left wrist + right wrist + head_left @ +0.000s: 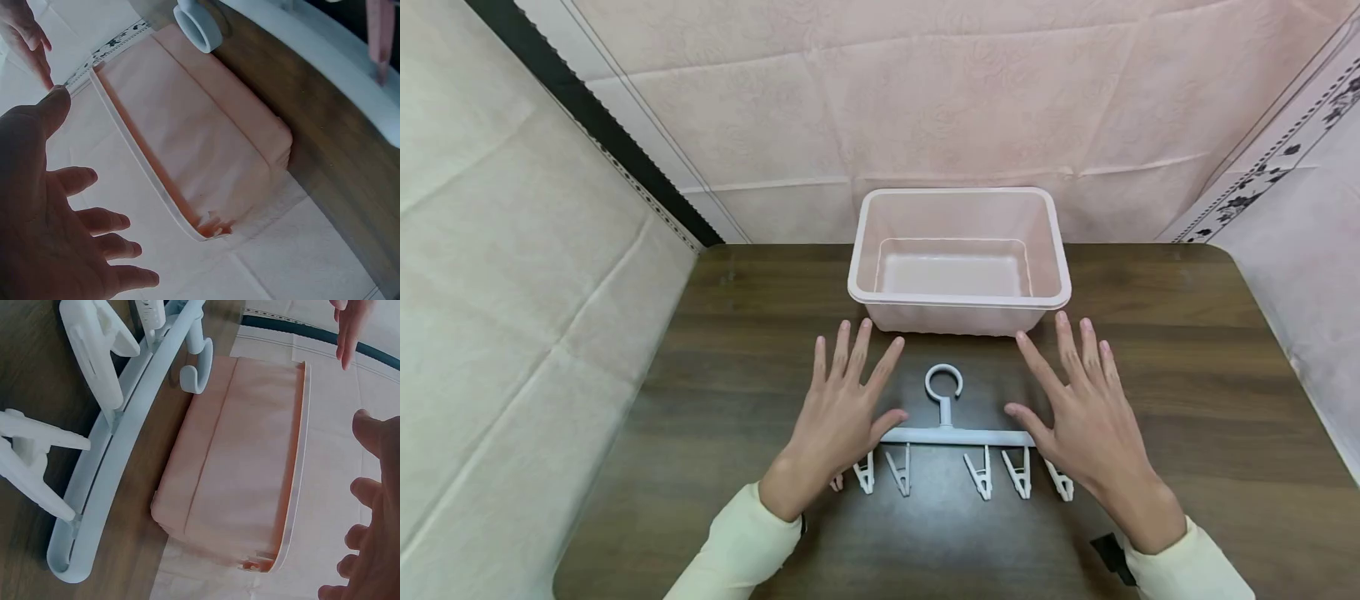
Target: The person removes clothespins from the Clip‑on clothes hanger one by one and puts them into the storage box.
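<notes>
A pale blue clip hanger [955, 436] lies on the table, its hook [943, 382] toward the far side. Several white clips [1018, 473] hang from its bar on the near side; one pinkish clip [837, 482] is partly covered by my left wrist. My left hand [838, 417] is over the bar's left end, palm down, fingers spread and holding nothing. Over the right end my right hand [1086, 417] is spread the same way, also without anything in it. Beyond the hook stands a pink plastic bin [958, 318] with nothing inside; the fingertips of both hands point toward it.
The dark wood table [760, 333] has its far edge just behind the bin. Pale cloth [925, 100] hangs behind it, with a light cloth [512, 333] on the left and a flower-bordered one [1300, 275] on the right.
</notes>
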{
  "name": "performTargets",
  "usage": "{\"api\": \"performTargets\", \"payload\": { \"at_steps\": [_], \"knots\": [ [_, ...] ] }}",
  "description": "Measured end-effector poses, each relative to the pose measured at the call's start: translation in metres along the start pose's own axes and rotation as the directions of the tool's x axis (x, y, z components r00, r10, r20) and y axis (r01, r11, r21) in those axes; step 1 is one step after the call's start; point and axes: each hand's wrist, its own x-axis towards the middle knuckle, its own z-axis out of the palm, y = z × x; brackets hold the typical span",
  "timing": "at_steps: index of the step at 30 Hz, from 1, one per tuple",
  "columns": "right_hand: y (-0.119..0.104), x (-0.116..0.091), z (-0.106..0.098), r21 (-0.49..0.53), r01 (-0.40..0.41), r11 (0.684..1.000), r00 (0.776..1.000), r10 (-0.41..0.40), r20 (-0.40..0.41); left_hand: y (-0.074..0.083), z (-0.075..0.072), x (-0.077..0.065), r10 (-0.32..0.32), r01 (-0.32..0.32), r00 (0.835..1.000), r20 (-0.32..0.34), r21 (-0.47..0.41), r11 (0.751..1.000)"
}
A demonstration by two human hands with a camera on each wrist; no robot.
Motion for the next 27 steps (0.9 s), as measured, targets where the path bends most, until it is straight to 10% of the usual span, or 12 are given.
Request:
{"api": "performTargets", "payload": {
  "at_steps": [27],
  "knots": [
    [0.012,-0.024,0.021,0.089,0.007,0.996,0.995,-0.016,0.1,0.002,0.028,-0.025,-0.023,0.031,0.996,0.088,-0.086,0.996]
  ]
}}
